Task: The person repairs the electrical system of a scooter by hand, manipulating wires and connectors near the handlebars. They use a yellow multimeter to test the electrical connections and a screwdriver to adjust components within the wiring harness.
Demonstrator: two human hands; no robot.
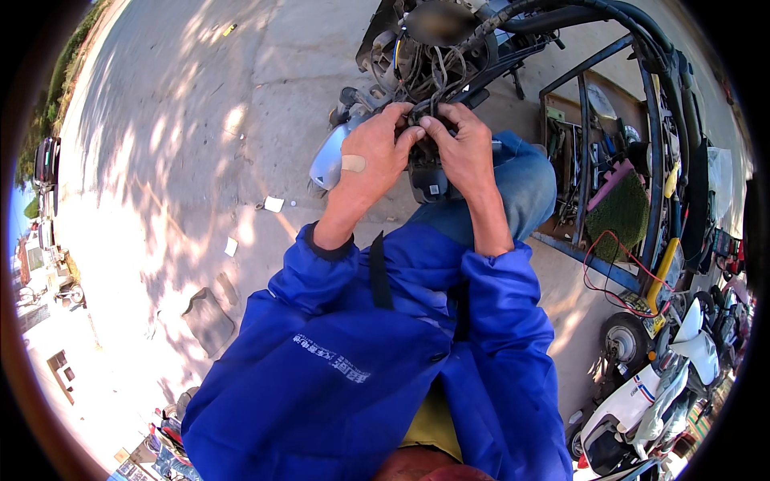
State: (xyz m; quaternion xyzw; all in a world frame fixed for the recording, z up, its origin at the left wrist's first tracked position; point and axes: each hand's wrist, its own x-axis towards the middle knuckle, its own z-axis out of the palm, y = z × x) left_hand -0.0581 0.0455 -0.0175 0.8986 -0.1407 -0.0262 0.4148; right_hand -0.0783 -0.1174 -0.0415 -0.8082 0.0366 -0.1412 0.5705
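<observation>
Sunlit, shadow-dappled pavement [184, 152] carries two white paper scraps [273, 204], near each other, and a grey flat sheet [210, 322] below them; a small yellow object [230, 29] lies far up. At the left rim are a dark parked car [46, 172] and green foliage [58, 92]. To the right, a metal-framed rack [589, 255] holds assorted hand tools [568, 168] and a dark green textured pad [622, 212] beside a pink strip [607, 184]. A red cable [608, 234] loops near a yellow bar [664, 274], above a black-tyred wheel [624, 340] and a white motorcycle [630, 405] with striped bodywork.
</observation>
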